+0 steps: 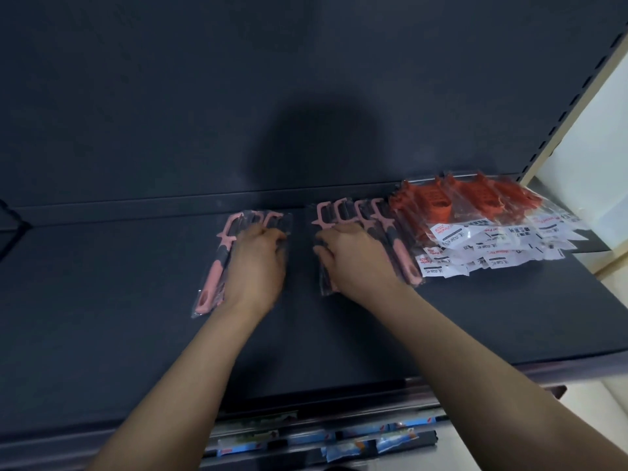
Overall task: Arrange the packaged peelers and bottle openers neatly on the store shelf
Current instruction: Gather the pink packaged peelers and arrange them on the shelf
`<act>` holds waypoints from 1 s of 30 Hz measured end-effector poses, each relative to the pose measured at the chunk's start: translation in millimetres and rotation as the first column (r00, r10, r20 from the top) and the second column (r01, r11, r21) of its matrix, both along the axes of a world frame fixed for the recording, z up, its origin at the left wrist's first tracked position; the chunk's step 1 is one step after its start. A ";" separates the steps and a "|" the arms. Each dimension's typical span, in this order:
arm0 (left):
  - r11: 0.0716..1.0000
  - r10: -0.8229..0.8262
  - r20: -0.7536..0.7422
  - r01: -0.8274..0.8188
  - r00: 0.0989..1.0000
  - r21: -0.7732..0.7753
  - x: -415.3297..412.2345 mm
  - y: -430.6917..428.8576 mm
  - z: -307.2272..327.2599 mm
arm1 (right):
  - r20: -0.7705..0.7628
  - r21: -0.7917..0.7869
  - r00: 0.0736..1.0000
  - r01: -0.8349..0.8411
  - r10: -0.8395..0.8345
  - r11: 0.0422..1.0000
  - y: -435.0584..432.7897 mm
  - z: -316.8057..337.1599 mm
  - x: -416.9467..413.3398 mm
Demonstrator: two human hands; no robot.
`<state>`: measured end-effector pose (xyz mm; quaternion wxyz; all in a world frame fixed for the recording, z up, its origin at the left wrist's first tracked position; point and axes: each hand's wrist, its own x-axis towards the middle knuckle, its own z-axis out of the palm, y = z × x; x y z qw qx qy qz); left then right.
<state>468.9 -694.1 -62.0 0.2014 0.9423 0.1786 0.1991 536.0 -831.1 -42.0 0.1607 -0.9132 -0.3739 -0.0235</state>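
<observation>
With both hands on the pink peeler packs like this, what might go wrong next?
1. The right peeler packs overlap loosely; the right hand pushing them may nudge the sprawling orange packs toward the shelf end.
2. The glossy left peeler packs could slip apart under the left hand.

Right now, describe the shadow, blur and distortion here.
Head view: a round shadow darkens the back panel; the left hand and right hand, gripping peeler packets, look motion-blurred; label print on the orange packets is soft; the shelf upright leans from wide-angle distortion.
</observation>
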 end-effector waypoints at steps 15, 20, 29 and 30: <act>0.967 0.214 -0.228 -0.238 0.950 -0.085 -52.7 52.8 4.8 | -0.325 0.017 0.936 0.152 -0.139 0.988 95.0 -5.8 -47.2; 0.986 0.122 -0.306 -0.080 0.944 0.147 -47.4 59.4 -2.7 | -0.269 -0.013 0.934 0.240 -0.234 0.971 103.5 -11.1 -51.4; 0.999 0.050 -0.285 -0.049 0.957 0.008 -38.8 50.2 6.5 | -0.131 -0.078 0.923 0.354 -0.362 0.932 83.4 -1.8 -41.7; 0.998 0.054 -0.292 -0.055 0.955 0.007 -37.3 50.0 6.5 | -0.112 -0.096 0.920 0.367 -0.377 0.925 80.0 -0.4 -38.7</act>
